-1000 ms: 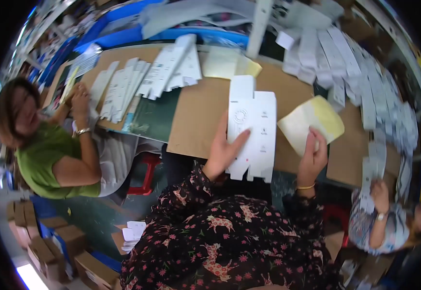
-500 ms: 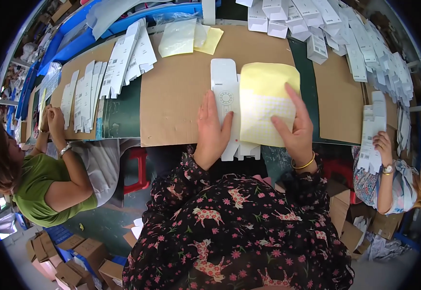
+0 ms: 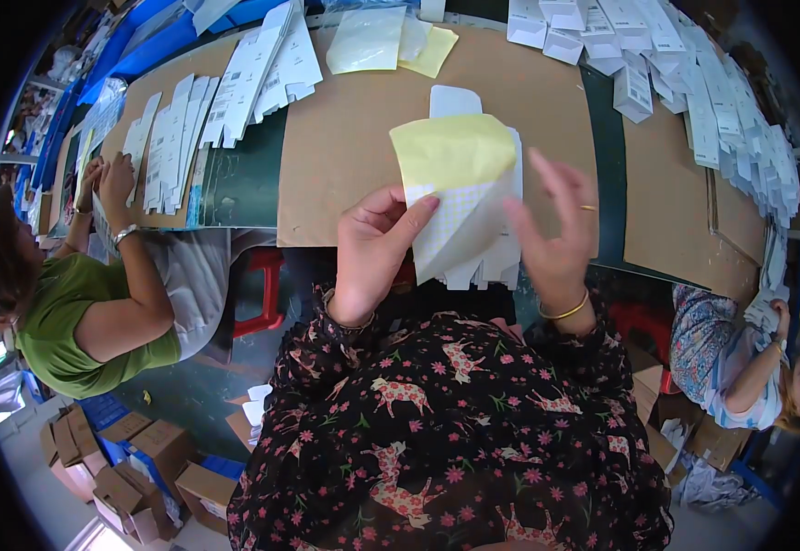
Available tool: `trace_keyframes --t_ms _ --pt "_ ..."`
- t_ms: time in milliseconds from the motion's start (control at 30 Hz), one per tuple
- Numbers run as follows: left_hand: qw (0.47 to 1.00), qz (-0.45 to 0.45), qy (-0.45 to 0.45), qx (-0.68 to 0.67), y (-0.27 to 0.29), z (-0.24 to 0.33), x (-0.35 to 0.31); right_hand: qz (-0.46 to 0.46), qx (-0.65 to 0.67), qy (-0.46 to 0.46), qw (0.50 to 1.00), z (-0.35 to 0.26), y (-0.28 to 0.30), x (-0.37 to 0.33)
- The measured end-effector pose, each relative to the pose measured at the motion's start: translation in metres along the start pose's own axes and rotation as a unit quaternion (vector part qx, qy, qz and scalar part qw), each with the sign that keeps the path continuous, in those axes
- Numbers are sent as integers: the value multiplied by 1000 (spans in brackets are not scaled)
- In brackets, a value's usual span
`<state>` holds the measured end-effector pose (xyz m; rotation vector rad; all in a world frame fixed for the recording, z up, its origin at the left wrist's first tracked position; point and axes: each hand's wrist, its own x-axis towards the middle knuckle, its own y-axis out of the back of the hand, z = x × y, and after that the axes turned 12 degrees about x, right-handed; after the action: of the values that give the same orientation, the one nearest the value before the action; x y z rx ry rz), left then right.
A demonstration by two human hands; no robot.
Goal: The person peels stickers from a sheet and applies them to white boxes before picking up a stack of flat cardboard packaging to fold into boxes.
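My left hand (image 3: 372,246) pinches the left edge of a sticker sheet (image 3: 455,151) between thumb and fingers. The sheet is yellow on its upper part, with a grid of small pale dots below, and it is bent and tilted. Under it lie flat white cartons (image 3: 455,99), mostly hidden; their flapped ends show below the sheet. To the right of the sheet, my right hand (image 3: 556,241) is raised with its fingers apart, somewhat blurred. Whether anything tiny sticks to its fingertips cannot be made out.
Brown cardboard (image 3: 336,156) covers the table. Flat white cartons (image 3: 258,69) lie at the far left, folded white boxes (image 3: 639,87) are piled at the far right. A clear bag and yellow sheets (image 3: 432,52) lie at the back. Co-workers sit on both sides.
The sticker sheet has moved left over the cartons and is bent now. My left hand has left the carton and grips the sheet; my right hand has let go of it.
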<state>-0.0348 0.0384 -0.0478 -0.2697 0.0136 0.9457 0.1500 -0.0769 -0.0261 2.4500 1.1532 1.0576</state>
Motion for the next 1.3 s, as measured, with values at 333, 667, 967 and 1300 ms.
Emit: trace_keyframes --t_ms 333,667,967,1300 --pt "991 -36 -105 80 -1 -5 -6 -125 126 56 982 -25 -17 23" --pt "943 -51 -192 265 8 4 1 -139 168 36 975 -21 -24 25" --pt "998 -42 -29 35 -1 -1 -2 -168 189 27 967 -19 -18 38" --pt "828 -246 -306 399 0 -6 -1 -201 220 -128 946 90 -50 88"
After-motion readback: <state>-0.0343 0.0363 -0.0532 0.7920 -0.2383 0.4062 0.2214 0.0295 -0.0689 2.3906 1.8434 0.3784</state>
